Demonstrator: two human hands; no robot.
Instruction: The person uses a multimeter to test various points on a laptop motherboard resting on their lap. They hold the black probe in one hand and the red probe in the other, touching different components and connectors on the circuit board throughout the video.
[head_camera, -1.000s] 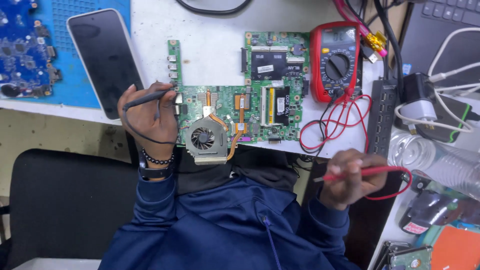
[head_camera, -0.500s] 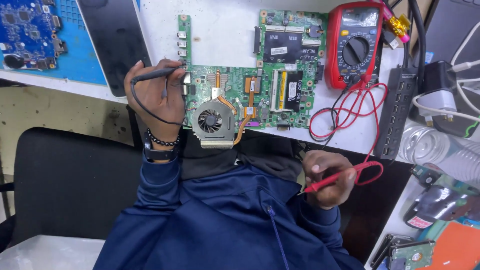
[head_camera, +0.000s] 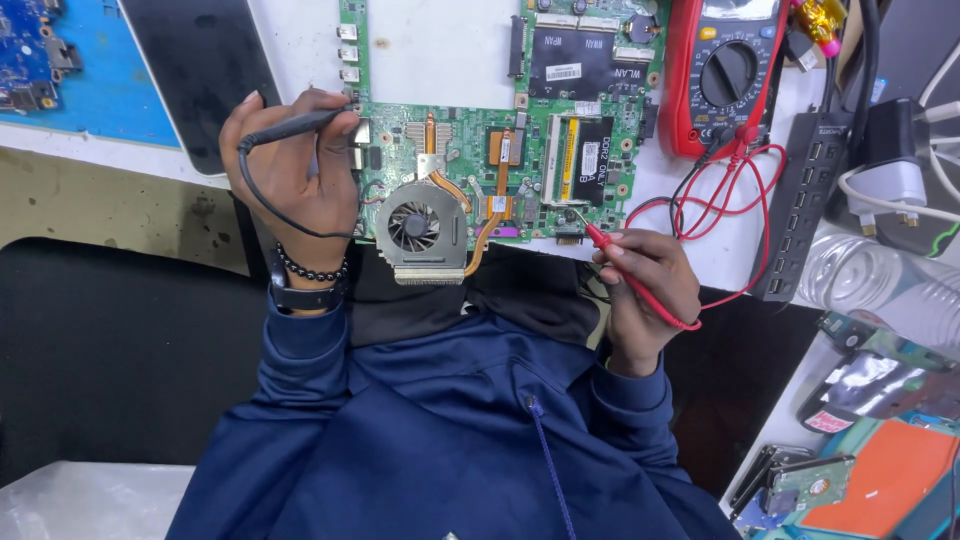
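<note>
Touching the motherboard (head_camera: 500, 150), red probe (head_camera: 625, 265) in right-hand grip (head_camera: 645, 285).

white bench (head_camera: 440, 60), motherboard (head_camera: 500, 150), multimeter (head_camera: 725, 75)

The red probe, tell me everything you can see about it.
The red probe is a slim plastic test lead with a thin metal tip. The right hand grips it like a pen, tilted, tip pointing up-left at the lower edge of the green board; whether it touches is unclear. Its red wire runs from the rear end, loops over the white table and plugs into the red meter.
</note>
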